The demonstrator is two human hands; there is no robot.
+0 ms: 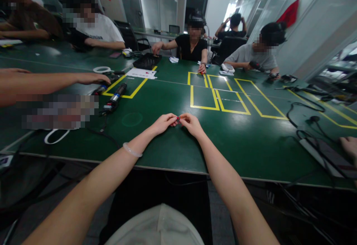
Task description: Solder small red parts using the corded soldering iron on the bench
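Observation:
Just above the green table (164,144), my left hand (166,123) and my right hand (191,123) meet at the fingertips. Between them is a small red piece (178,118), mostly covered by the fingers, so its kind is unclear. Both hands are closed in a pinch on it. A pale bracelet (132,150) circles my left wrist. Yellow tape rectangles (205,108) mark the tabletop ahead and to the right of my hands.
At left, a co-worker's hand (93,78) reaches near a dark cylindrical tool (118,93). A black tray (146,61) and a white sheet (141,73) lie farther back. Opposite, another person's hand (202,68) touches the table. Black cables (292,113) and a flat device (325,155) occupy the right.

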